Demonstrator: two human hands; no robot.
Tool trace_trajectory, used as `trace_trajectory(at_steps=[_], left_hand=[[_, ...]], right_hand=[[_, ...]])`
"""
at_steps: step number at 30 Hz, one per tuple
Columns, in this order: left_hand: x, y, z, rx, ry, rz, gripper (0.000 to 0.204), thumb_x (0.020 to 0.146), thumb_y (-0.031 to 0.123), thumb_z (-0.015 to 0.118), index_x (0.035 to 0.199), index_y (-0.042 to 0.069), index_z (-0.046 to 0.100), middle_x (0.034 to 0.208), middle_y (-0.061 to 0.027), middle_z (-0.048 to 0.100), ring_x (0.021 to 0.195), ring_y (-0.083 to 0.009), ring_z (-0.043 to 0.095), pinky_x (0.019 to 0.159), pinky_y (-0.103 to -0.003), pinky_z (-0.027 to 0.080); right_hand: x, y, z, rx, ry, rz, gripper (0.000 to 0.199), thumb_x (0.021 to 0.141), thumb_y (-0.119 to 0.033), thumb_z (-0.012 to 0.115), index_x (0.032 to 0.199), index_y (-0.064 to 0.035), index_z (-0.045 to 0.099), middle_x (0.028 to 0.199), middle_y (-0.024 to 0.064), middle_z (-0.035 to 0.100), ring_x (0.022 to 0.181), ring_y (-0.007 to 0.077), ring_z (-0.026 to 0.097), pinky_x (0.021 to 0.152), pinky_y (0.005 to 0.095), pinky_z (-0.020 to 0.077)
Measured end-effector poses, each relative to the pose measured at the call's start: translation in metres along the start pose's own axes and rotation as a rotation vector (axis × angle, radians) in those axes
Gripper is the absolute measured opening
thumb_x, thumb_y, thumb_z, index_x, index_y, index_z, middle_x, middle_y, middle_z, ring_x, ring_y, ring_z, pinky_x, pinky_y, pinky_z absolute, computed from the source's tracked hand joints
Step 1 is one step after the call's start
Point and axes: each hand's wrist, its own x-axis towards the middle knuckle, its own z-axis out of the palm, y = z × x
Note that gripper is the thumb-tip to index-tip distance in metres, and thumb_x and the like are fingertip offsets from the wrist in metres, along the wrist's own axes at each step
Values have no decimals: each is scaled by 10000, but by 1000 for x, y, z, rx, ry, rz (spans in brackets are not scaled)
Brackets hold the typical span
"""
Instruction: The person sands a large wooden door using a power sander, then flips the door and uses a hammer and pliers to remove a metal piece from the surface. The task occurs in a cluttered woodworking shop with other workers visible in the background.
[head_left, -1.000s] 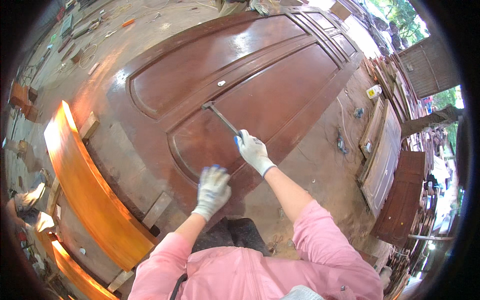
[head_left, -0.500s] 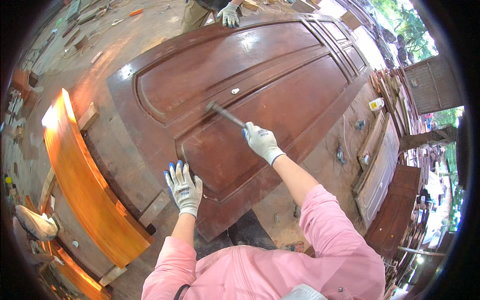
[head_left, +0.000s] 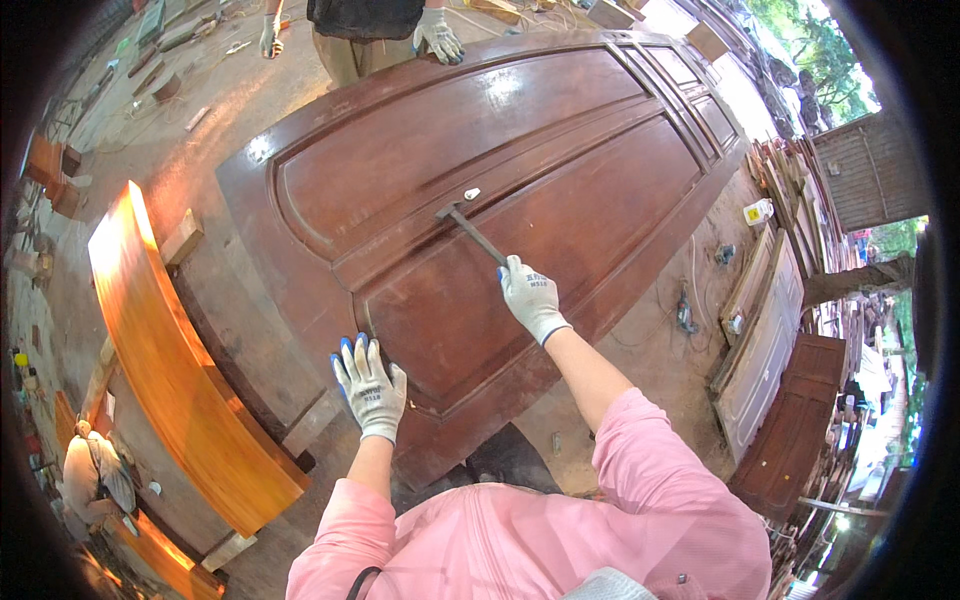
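1. The right hand (head_left: 530, 297), in a white knit glove, is gripping a slim dark metal scraper (head_left: 472, 232).
2. The scraper's head is touching the glossy reddish-brown arched wooden door (head_left: 520, 130).
3. The gloved left hand (head_left: 370, 385) is lying open, flat on the door's edge.

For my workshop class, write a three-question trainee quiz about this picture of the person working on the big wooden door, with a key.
1. True or false: the right hand grips a long metal tool whose head rests on the door.
2. Where does the left hand rest? A) flat on the door's near end B) on the orange curved plank C) on the tool
3. Fill in: a co-worker's gloved hand rests on the door's ____ edge.

Key: 1 true; 2 A; 3 far.
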Motion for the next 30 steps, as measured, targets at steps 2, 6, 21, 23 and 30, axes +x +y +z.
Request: trace_trajectory(at_steps=[2, 6, 21, 23, 30], left_hand=[[-1, -1, 0, 6, 6, -8, 535, 829, 227, 619, 1314, 19, 529, 1463, -157, 447, 1438, -392, 308, 1207, -587, 180], [0, 2, -1, -14, 4, -5, 535, 817, 229, 628, 1303, 24, 541, 1442, -146, 468, 1432, -389, 322, 1202, -596, 194], [1, 0, -2, -2, 2, 0, 529, 819, 220, 625, 1303, 25, 541, 1433, -143, 474, 1430, -383, 327, 1202, -593, 202], [2, 0, -2, 5, 0, -1, 529, 819, 219, 624, 1304, 25, 541, 1433, -142, 474, 1429, -383, 328, 1202, -593, 203], [1, 0, -2, 18, 2, -3, 533, 820, 221, 622, 1308, 24, 537, 1436, -140, 473, 1429, -387, 328, 1204, -594, 197]], right_hand=[[-3, -14, -1, 62, -40, -6, 229, 1006, -319, 508, 1048, -97, 541, 923, 164, 693, 822, 387, 678, 693, 502, 531], [-6, -14, 2, 456, 218, 29, 250, 960, -286, 613, 1056, -77, 514, 953, 193, 676, 944, 409, 647, 780, 462, 512], [14, -5, 18, 28, 12, -86, 288, 1032, -361, 441, 1043, -81, 508, 789, 184, 684, 669, 375, 682, 563, 500, 540], [11, -6, 18, 1, 46, -138, 276, 1029, -356, 448, 1030, -86, 506, 771, 168, 679, 649, 375, 680, 551, 508, 537], [9, -21, 13, 6, 111, -312, 253, 1018, -345, 473, 1026, -97, 521, 790, 148, 674, 652, 353, 685, 539, 488, 539]])
